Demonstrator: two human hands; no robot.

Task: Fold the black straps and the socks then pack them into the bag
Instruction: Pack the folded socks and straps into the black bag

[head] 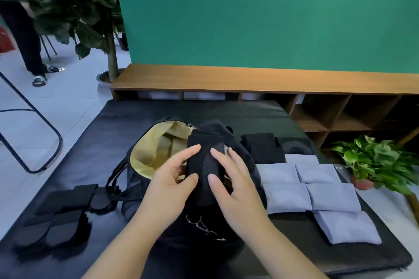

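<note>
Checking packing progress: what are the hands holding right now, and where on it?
Both hands hold a folded black strap above the open bag: left hand on its left edge, right hand on its right side.

The bag (145, 190) is made of black cloth, lined in matt yellow fabric. The socks (331, 197) are soft grey knit. The mat (226, 111) is finished in smooth, slightly glossy black.
</note>
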